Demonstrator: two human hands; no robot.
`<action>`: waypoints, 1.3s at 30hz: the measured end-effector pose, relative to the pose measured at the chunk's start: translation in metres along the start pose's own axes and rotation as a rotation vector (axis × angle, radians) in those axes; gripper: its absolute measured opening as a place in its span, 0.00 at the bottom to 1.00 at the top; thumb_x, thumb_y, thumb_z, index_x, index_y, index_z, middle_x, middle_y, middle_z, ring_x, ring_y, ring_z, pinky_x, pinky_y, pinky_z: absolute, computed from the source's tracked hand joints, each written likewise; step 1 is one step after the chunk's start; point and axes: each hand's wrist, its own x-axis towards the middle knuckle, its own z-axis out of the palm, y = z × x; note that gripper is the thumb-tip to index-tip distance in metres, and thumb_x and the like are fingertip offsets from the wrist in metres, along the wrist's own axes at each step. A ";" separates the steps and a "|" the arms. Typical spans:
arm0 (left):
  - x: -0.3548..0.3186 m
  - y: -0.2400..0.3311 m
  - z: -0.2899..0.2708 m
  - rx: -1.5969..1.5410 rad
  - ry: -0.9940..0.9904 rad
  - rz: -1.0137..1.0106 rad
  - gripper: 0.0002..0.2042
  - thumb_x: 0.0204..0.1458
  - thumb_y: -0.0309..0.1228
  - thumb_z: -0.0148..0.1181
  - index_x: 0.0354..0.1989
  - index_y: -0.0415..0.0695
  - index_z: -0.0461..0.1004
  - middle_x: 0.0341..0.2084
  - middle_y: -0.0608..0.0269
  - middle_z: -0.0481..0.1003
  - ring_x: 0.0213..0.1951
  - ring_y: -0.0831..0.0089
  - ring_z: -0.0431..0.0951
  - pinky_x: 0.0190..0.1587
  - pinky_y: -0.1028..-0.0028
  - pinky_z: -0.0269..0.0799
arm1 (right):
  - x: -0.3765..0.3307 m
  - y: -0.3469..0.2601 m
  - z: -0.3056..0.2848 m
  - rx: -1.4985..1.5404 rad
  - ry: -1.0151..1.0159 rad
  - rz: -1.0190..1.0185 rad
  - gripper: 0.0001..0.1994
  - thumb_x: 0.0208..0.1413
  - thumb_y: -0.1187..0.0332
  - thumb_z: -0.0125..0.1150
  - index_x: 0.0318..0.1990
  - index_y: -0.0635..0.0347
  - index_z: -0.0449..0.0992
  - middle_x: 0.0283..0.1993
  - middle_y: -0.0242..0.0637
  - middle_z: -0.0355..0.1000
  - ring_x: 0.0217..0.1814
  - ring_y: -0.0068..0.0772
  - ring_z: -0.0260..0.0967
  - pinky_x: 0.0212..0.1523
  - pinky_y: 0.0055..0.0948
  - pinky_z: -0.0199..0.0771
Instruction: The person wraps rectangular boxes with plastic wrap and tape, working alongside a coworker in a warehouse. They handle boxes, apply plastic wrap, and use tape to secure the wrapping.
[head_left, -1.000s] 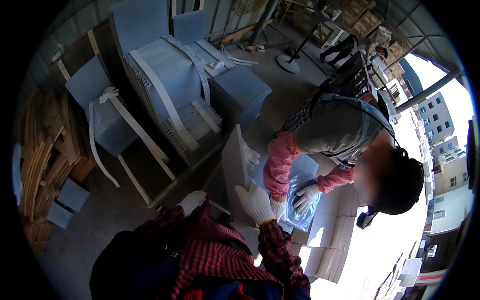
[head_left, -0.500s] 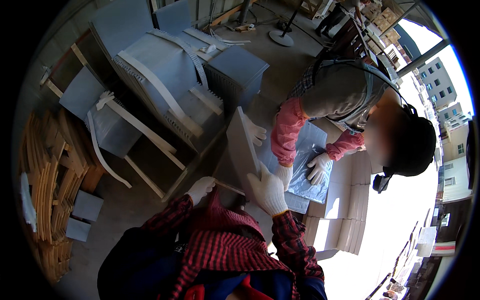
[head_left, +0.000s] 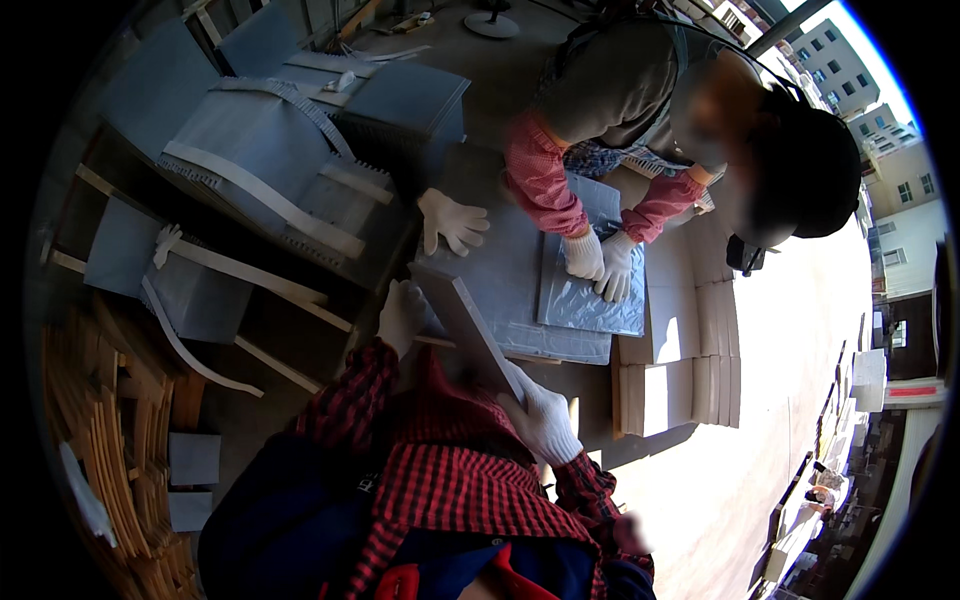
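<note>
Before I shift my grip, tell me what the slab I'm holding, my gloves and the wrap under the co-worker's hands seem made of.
Slab: perhaps stone or ceramic; grey, matte, with a straight, thick edge.
Gloves: probably knitted cotton or a blend; white, matte, soft-looking cuffs.
Wrap: likely plastic film; glossy, with crinkled highlights.

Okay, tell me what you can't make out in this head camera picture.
All in the head view:
Left hand: any grip on the grey panel, obscured by shade and overlap.
The grey panel: far face, turned from the camera.
Separate white glove: worn or empty, shade beyond its cuff.
Film-wrapped sheet: part covered by the co-worker's hands.
Wooden boards: outer ends, cut off by the dark rim.
Far-off shape: perhaps a person, too small.
</note>
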 end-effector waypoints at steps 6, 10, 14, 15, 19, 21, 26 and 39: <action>0.024 -0.008 0.119 0.215 0.685 -0.360 0.23 0.67 0.54 0.41 0.59 0.53 0.69 0.53 0.68 0.71 0.50 0.69 0.71 0.52 0.68 0.66 | -0.040 0.032 0.010 0.215 0.143 0.246 0.23 0.60 0.63 0.61 0.63 0.57 0.70 0.45 0.53 0.78 0.48 0.50 0.79 0.46 0.34 0.78; 0.038 -0.010 0.143 0.322 0.749 -0.396 0.24 0.67 0.53 0.42 0.61 0.51 0.68 0.55 0.68 0.71 0.53 0.70 0.70 0.56 0.67 0.66 | -0.040 0.028 0.002 0.254 0.183 0.233 0.23 0.60 0.65 0.61 0.63 0.58 0.70 0.46 0.52 0.78 0.50 0.46 0.79 0.47 0.33 0.77; 0.044 -0.005 0.139 0.381 0.622 -0.242 0.24 0.67 0.52 0.42 0.63 0.51 0.67 0.58 0.68 0.70 0.58 0.70 0.68 0.61 0.65 0.62 | -0.038 0.002 -0.028 0.213 0.143 0.217 0.23 0.60 0.68 0.61 0.63 0.60 0.70 0.45 0.52 0.78 0.47 0.41 0.81 0.46 0.32 0.77; 0.046 -0.002 0.141 0.365 0.603 -0.220 0.25 0.67 0.52 0.42 0.65 0.49 0.66 0.60 0.66 0.69 0.60 0.69 0.67 0.63 0.64 0.60 | -0.038 -0.001 -0.034 0.235 0.198 0.183 0.21 0.60 0.68 0.62 0.60 0.63 0.72 0.41 0.48 0.79 0.43 0.35 0.80 0.44 0.30 0.77; 0.042 0.002 0.146 0.257 0.470 -0.394 0.27 0.68 0.51 0.43 0.69 0.49 0.61 0.64 0.65 0.66 0.65 0.68 0.64 0.67 0.63 0.56 | -0.048 -0.003 -0.062 0.391 0.251 0.291 0.20 0.61 0.68 0.61 0.57 0.68 0.73 0.42 0.40 0.79 0.43 0.21 0.72 0.46 0.26 0.74; 0.029 -0.007 0.151 0.214 0.415 -0.533 0.27 0.68 0.50 0.44 0.69 0.48 0.60 0.66 0.64 0.65 0.67 0.68 0.62 0.69 0.63 0.54 | -0.052 0.005 -0.062 0.583 0.353 0.347 0.18 0.60 0.68 0.61 0.54 0.70 0.75 0.43 0.36 0.78 0.43 0.21 0.70 0.46 0.25 0.72; 0.015 -0.037 0.178 0.181 0.400 -0.673 0.29 0.67 0.46 0.48 0.69 0.38 0.61 0.67 0.56 0.63 0.69 0.65 0.60 0.71 0.65 0.54 | -0.064 0.026 -0.060 0.635 0.469 0.478 0.17 0.61 0.64 0.62 0.51 0.69 0.76 0.44 0.32 0.76 0.45 0.21 0.68 0.49 0.24 0.68; 0.087 -0.085 0.226 0.714 0.459 -0.678 0.48 0.57 0.52 0.60 0.73 0.29 0.43 0.71 0.40 0.52 0.73 0.56 0.50 0.72 0.64 0.46 | -0.089 0.145 -0.056 0.745 0.845 0.823 0.27 0.66 0.48 0.54 0.51 0.71 0.76 0.45 0.37 0.74 0.47 0.30 0.67 0.50 0.31 0.68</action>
